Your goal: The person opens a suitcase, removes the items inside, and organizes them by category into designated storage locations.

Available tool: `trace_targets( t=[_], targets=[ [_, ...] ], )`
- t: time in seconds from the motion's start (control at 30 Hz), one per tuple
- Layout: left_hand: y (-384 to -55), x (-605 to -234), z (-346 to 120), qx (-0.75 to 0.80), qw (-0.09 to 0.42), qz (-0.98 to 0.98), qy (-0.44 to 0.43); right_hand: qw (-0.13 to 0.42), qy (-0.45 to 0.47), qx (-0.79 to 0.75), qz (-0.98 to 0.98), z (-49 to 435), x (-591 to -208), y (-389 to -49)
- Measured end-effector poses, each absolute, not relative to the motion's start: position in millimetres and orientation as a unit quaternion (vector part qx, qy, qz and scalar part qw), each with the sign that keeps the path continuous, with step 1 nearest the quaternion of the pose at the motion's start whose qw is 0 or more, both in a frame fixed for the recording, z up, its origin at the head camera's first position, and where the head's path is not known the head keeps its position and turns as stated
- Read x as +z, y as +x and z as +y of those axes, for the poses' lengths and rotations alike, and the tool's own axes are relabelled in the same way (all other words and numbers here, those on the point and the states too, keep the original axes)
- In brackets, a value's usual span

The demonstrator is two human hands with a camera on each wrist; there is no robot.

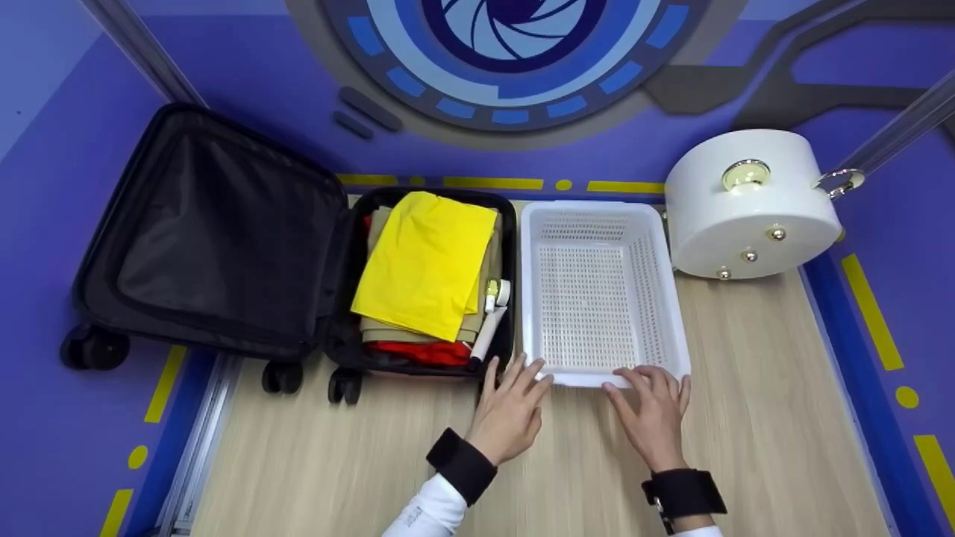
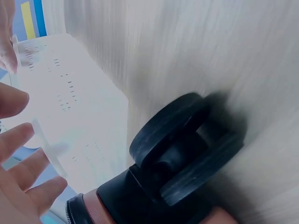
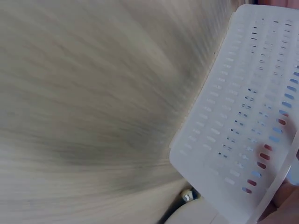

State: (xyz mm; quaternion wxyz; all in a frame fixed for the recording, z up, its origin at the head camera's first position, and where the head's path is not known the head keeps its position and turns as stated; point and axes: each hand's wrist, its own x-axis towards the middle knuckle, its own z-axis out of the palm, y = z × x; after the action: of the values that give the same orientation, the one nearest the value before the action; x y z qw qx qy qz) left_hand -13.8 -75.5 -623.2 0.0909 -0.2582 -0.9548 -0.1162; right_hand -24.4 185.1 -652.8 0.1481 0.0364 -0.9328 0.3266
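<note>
A white plastic basket (image 1: pixel 677 313) with perforated walls stands upright on the wood-look surface, nothing inside it. At its near left corner is my left hand (image 1: pixel 507 410), fingers spread and fairly straight, the tips right at the rim. My right hand (image 1: pixel 653 418) holds the near rim toward the right corner. Through the wall holes in the right wrist view, its fingertips (image 3: pixel 265 156) show on the inner side. Left of the basket lies an open black suitcase (image 1: pixel 224 231); a folded yellow garment (image 1: pixel 429 261) tops khaki and red cloth in it.
A white stick-like item (image 1: pixel 489 333) and a small bottle (image 1: pixel 491 294) lie along the suitcase's right wall. One suitcase wheel (image 2: pixel 187 144) is close to my left wrist. A white drum-shaped case (image 1: pixel 746 201) with gold studs stands right of the basket, against the blue back wall (image 1: pixel 246 67).
</note>
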Motion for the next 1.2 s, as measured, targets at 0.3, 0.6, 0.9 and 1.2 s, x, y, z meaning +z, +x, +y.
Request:
trace_targets(
  t=[0.3,0.6,0.9,1.2],
  targets=[
    [-4,-623,-82,-0.14,0.086,-0.951,-0.261,0.13,0.022,0.319,-0.939,182,-649,-13],
    [-34,-601,-123,-0.213,0.11,-0.947,-0.212,0.153,0.029,0.365,-0.918,169,-630,-32],
    [-93,-565,-208,-0.318,0.084,-0.938,-0.108,0.095,0.074,0.49,-0.863,117,-600,-76],
    [-151,-565,-279,-0.392,-0.016,-0.919,0.033,-0.049,0.12,0.546,-0.828,36,-585,-126]
  ],
)
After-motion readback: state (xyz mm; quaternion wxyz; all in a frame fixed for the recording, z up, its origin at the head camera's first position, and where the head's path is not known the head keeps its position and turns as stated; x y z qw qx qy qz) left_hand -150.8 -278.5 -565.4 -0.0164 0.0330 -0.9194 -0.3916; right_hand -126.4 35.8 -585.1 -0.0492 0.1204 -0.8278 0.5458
